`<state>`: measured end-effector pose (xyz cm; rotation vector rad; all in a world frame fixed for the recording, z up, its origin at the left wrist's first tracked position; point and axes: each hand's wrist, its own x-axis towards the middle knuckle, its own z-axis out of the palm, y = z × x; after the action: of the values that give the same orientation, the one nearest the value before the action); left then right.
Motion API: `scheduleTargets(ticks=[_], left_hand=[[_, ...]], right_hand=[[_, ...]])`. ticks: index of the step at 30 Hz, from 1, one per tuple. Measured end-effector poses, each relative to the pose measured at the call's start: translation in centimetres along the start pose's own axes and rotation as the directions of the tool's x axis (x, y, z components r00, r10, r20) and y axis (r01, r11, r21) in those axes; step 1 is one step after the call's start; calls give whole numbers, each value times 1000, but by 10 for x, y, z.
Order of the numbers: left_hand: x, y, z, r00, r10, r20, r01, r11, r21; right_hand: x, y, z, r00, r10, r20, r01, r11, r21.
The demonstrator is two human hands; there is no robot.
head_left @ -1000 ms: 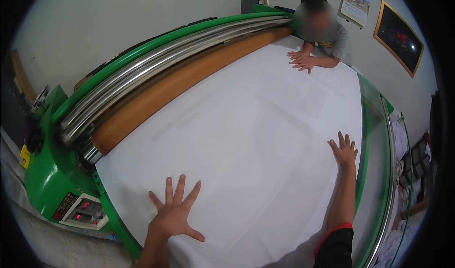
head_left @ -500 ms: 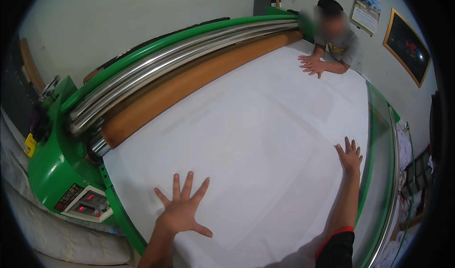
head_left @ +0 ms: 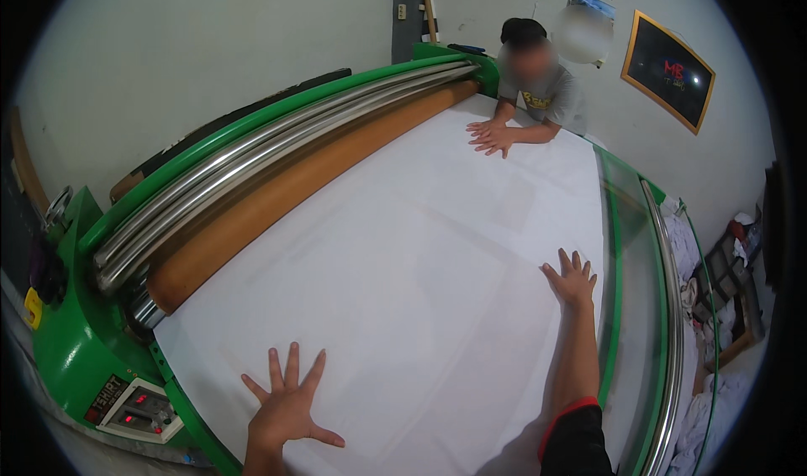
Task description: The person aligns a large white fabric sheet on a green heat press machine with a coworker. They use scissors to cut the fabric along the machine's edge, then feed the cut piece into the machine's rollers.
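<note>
Machine (head_left: 71,350), green, with a lit control panel (head_left: 141,413), stands at left, its brown roller (head_left: 311,192) slanting away. The left hand (head_left: 284,413) lies palm down, fingers splayed, on a white sheet (head_left: 403,308) spread alongside the roller. A co-worker's overlapping hands (head_left: 489,138) rest at the sheet's far end. Well apart from the left, the right hand (head_left: 573,285) lies equally splayed near its right edge.

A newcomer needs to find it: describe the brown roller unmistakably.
Start at the big green machine. Along the upper-left edge of its white sheet runs the brown roller. Its dull, thick body differs from the shiny silver bars above.
</note>
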<state>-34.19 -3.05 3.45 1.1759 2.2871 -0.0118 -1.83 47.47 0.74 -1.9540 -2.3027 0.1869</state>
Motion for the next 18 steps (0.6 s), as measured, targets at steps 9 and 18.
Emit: scheduleTargets(ticks=[9, 18], left_hand=[[3, -3, 0, 1000, 0, 5, 0, 1000, 2], [5, -5, -4, 1000, -10, 15, 10, 999, 31]], right_hand=[[-1, 2, 2, 1000, 19, -20, -19, 1000, -1], [0, -2, 4, 1000, 23, -10, -23, 1000, -3]])
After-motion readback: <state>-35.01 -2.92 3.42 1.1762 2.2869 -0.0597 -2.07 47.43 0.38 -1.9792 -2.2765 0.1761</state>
